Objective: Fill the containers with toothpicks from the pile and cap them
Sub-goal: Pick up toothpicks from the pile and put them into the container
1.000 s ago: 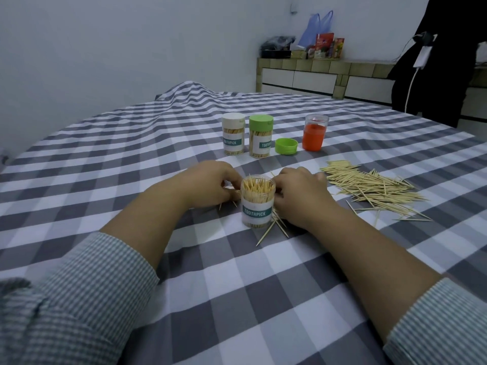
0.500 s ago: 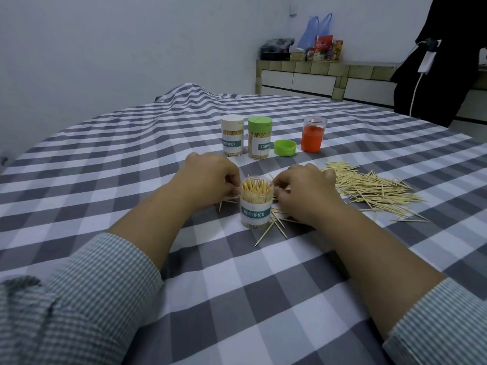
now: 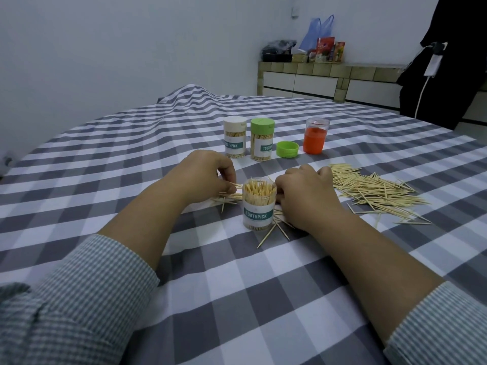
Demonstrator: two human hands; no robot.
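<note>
Centrally placed on the grey-and-white checked cloth (image 3: 237, 299): an open clear container (image 3: 259, 205) labelled TOOTHPICK, upright, packed with toothpicks standing on end, uncapped.

At 9 o'clock of it, touching the cloth: left hand (image 3: 204, 175), fingers curled down, pinching a few toothpicks (image 3: 235, 184) that point toward the container's rim. Under that hand, a small scatter of loose toothpicks (image 3: 229, 198) lying flat.

At 3 o'clock of the container, just beside it: right hand (image 3: 305, 192), knuckles up, fingers curled under toward the cloth. Cannot tell whether anything is held, fingertips hidden from the camera. More stray toothpicks (image 3: 274, 230) poking out at 5 o'clock of the container, below the right hand.

Further out at 3 o'clock, beyond the right hand: the main pile of toothpicks (image 3: 374, 191), spread loosely and fanning toward the right.

At 12 o'clock of the open container, well apart, a row across the cloth: a filled container with a white cap (image 3: 235, 137), just beside it a filled container with a green cap (image 3: 262, 139), then a loose green cap (image 3: 287, 149) lying open side up, then a clear container (image 3: 317, 135) with an orange cap seemingly inside, holding no toothpicks.

Both forearms bare, checked sleeves (image 3: 79, 299) pushed up near the elbows.

Far back at 1 o'clock: a tiled counter (image 3: 329, 80) with bags and packets on top; at 2 o'clock, dark clothing (image 3: 448, 61) hanging with a white cable.
</note>
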